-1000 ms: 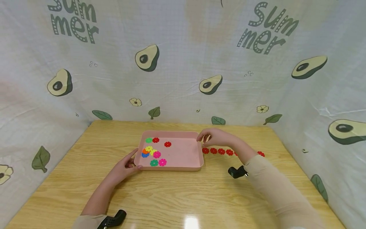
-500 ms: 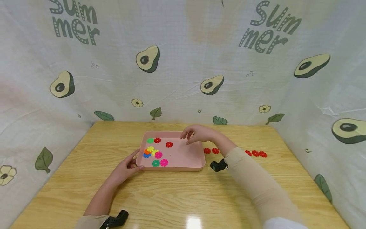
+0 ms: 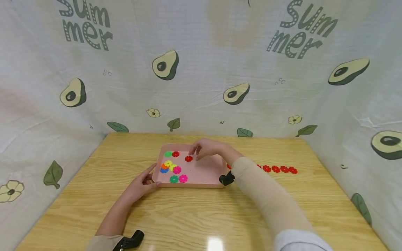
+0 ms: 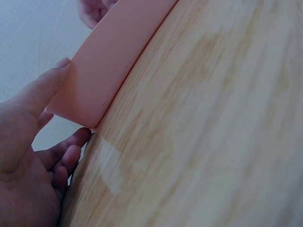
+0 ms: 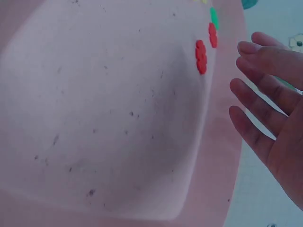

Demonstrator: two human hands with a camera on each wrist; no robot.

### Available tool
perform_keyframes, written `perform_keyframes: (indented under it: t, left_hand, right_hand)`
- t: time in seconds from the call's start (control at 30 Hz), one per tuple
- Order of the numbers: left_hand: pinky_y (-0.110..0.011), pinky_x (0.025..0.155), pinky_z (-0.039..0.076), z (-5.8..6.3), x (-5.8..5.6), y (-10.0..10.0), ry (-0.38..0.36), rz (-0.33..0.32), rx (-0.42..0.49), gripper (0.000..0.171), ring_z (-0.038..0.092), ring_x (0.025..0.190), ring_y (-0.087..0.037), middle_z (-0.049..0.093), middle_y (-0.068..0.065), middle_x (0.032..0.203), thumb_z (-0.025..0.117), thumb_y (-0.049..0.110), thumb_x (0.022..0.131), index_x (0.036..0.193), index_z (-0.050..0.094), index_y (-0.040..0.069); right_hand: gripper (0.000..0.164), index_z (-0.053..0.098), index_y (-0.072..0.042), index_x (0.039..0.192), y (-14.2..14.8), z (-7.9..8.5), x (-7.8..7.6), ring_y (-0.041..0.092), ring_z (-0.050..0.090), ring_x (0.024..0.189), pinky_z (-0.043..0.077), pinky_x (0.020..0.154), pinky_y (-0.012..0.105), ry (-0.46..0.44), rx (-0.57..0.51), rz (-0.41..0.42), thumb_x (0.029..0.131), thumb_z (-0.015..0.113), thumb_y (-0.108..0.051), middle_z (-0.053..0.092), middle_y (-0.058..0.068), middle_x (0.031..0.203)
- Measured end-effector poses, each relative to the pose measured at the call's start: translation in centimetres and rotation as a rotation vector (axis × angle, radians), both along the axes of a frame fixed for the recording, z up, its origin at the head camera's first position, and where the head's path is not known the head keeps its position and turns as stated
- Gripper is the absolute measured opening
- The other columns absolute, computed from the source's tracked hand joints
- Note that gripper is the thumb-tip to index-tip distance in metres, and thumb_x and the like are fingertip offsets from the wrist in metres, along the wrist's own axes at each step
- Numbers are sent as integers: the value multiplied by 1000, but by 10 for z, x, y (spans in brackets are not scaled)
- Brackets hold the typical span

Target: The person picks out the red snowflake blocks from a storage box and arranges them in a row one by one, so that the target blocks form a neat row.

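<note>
A shallow pink tray (image 3: 204,181) lies on the wooden table. My left hand (image 3: 140,184) holds its near left corner, thumb on the rim and the other fingers bent at the side; the left wrist view shows the thumb (image 4: 54,78) against the tray wall. My right hand (image 3: 207,148) reaches over the far part of the tray with nothing in its fingers, which are spread and relaxed in the right wrist view. Closest to its fingertips is a red flower-shaped plastic disc (image 3: 188,159). Another red disc (image 3: 175,154) lies farther left, beside a light green disc (image 3: 168,154).
Yellow, orange, blue and pink discs cluster in the tray's left part, with a dark green disc (image 3: 173,179) near the front wall. Right of the tray runs a row of red discs (image 3: 275,169), partly hidden by my right sleeve. A printed curtain (image 3: 201,69) encloses the table.
My right hand has moved left from the tray's right rim to above the red disc, its forearm now covering part of the red row. My left hand keeps holding the corner.
</note>
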State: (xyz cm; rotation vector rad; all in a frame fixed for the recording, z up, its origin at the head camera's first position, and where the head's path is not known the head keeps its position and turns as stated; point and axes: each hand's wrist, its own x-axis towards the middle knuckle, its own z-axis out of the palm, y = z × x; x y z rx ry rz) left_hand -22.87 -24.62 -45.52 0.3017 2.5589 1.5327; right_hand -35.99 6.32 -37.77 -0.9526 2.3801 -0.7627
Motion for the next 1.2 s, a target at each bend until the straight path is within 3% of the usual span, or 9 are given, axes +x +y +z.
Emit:
perform_keyframes:
  t: [0.27,0.6,0.93,1.17,1.2]
  left_hand:
    - [-26,70,41,-1,2,4,-8,1,11,78,46,85,-22,56,-11,102,73,24,89,154,31,11]
    - [-26,70,41,-4,2,5,-5,4,9,77,46,84,-21,57,-10,101,74,23,89,153,33,12]
    - [-26,69,40,-6,-1,2,-5,14,4,78,45,84,-21,55,-9,100,74,23,88,153,32,12]
    - [-26,69,40,33,18,12,-10,14,2,73,45,83,-24,53,-12,95,72,13,89,151,34,3]
    - [-26,68,39,33,18,12,-8,13,3,73,45,83,-24,53,-11,95,72,14,89,151,34,3]
  right_hand:
    - [26,71,-6,112,-15,-9,-5,24,54,104,48,85,31,-19,36,21,89,65,3,66,6,113]
    - [25,75,-18,104,-24,-24,-14,18,54,102,47,86,28,-6,111,-23,86,70,0,63,-2,106]
    - [26,74,-22,97,-29,-26,-13,18,54,94,49,79,28,21,142,-26,86,70,1,62,-3,98]
    - [24,75,-21,96,-34,-26,-10,18,54,95,50,78,26,25,148,-30,86,69,0,63,-6,99]
    - [24,75,-21,96,-35,-26,-10,18,54,96,50,78,26,23,148,-33,86,69,0,63,-6,99]
